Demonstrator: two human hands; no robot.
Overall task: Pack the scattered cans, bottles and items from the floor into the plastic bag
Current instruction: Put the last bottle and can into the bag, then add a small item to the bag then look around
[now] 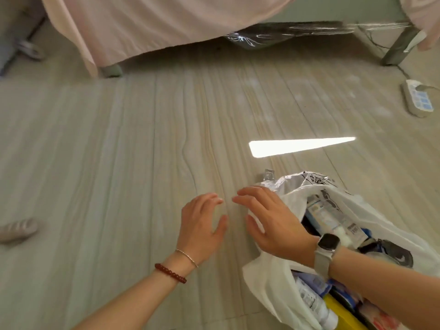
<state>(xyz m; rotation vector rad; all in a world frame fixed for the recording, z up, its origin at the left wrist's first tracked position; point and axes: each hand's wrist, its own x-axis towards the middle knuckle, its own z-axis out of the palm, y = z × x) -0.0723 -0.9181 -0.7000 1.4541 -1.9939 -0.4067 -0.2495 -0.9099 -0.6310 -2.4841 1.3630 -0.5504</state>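
**Both hands empty above floor, bag at right wrist**

Forearms enter from the bottom edge, nearest the lens. Floor (119,163): pale wood-grain boards under both hands, with a bright sliver of light beyond the right hand. Bed (147,22): pink sheet hanging down, far ahead of both hands; grey legs visible beyond the left hand and far right.

Bag (266,282): white plastic, mouth open, lying directly beneath and to the right of the right wrist. Contents visible: a white tube (331,217) just beyond the right wrist, a dark item right of it, boxes and something yellow nearer the forearm. Exact items not legible.

Left hand (202,227): fingers spread and gently bent, palm down, gripping nothing; two bracelets at the wrist. Right hand (271,222): fingers likewise loose and extended, nothing held, fingertips close to the left hand's; watch (327,245) on wrist. Whether either palm touches the floor: cannot tell.

Power strip (417,98): far right, beyond the bag. Blurred pale object (17,228): well left of the left hand.
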